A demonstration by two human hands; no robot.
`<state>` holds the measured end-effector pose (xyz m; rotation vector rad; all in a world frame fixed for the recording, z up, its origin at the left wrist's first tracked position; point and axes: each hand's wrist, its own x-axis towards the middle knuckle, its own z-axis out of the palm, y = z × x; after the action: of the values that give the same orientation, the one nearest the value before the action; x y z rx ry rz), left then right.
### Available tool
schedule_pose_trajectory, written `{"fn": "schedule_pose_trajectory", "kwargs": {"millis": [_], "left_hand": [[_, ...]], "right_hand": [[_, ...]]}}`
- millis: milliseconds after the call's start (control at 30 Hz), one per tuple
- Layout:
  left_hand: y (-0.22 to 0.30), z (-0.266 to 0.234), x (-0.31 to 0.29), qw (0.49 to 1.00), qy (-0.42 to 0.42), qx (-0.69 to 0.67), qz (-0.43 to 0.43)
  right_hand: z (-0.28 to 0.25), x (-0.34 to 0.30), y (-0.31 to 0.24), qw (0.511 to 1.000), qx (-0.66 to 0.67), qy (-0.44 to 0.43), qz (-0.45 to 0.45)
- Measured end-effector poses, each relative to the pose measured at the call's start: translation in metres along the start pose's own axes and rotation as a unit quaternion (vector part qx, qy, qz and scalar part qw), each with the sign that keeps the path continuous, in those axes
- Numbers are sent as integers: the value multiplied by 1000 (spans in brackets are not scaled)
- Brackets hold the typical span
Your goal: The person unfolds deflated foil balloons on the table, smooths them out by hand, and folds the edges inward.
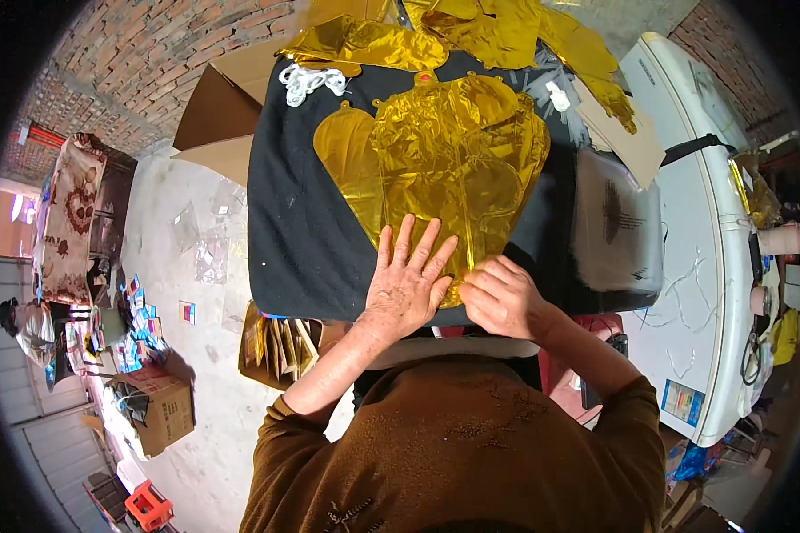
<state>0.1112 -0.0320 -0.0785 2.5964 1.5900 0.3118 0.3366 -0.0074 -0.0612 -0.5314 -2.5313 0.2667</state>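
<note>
A flat, uninflated gold foil balloon [436, 169], crown-like with small tabs along its far edge, lies creased on a black cloth [284, 240] over the table. My left hand [404, 289] rests palm down on the balloon's narrow near end, with its fingers spread. Just right of it, my right hand [502, 298] is closed, fingers curled at the balloon's near right edge. The fingertips seem to pinch the foil there, though they are partly hidden. A small red spot marks the middle far tab.
More gold foil [364, 44] lies along the table's far edge, beside white string [311, 84]. A clear plastic pack [618, 231] is at the right, next to a white chest freezer [693, 311]. An opened cardboard box [222, 111] stands far left; a carton of flat packets [276, 351] sits near left.
</note>
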Motion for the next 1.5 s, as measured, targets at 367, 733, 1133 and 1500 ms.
{"fn": "schedule_pose_trajectory", "kwargs": {"millis": [367,733,1133,1500], "left_hand": [[2,-9,12,996,-83,14,-15],[-17,-10,27,999,-36,-22,-9],[-20,-31,11,999,-14,-33,-8],[-13,-49,6,999,-6,-38,-3]], "right_hand": [[49,116,90,988,2,-154,16],[34,179,259,955,-113,-216,169],[6,214,267,952,-257,-84,142],[32,276,267,954,-191,-24,229]]}}
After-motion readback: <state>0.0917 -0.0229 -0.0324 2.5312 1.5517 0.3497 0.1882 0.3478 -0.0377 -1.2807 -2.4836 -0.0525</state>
